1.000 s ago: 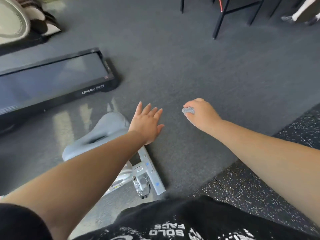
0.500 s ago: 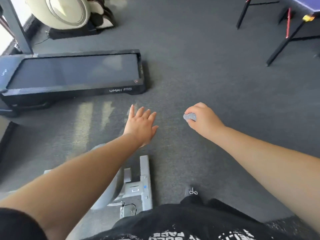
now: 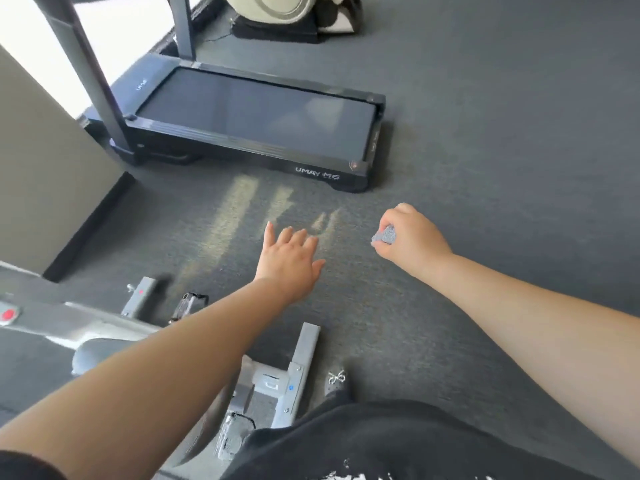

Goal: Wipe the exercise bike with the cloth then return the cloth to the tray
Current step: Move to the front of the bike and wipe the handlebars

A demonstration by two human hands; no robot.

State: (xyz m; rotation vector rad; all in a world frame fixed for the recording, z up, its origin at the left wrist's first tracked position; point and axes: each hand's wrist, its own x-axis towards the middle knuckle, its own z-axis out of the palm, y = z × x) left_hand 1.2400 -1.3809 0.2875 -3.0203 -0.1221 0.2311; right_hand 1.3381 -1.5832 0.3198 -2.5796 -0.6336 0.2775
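Observation:
My right hand (image 3: 414,239) is closed around a small grey cloth (image 3: 384,234), bunched up with only a corner showing at the fingers. It hovers over bare carpet, right of centre. My left hand (image 3: 291,258) is stretched forward with fingers spread and holds nothing. The grey exercise bike (image 3: 277,375) lies below my left forearm at the bottom left; its floor bar, a pedal (image 3: 188,304) and part of the frame with a red knob (image 3: 8,313) show. My arm hides the saddle. No tray is in view.
A black treadmill (image 3: 256,112) with two uprights sits on the grey carpet ahead. A beige machine on a black base (image 3: 277,12) stands at the far top. A beige wall panel (image 3: 41,168) rises at the left. My shoe (image 3: 336,381) and black clothing are at the bottom.
The view has swung left and tilted, so the treadmill slid to the middle and the bike's frame came into sight. Both hands kept their pose, the right still closed on the cloth.

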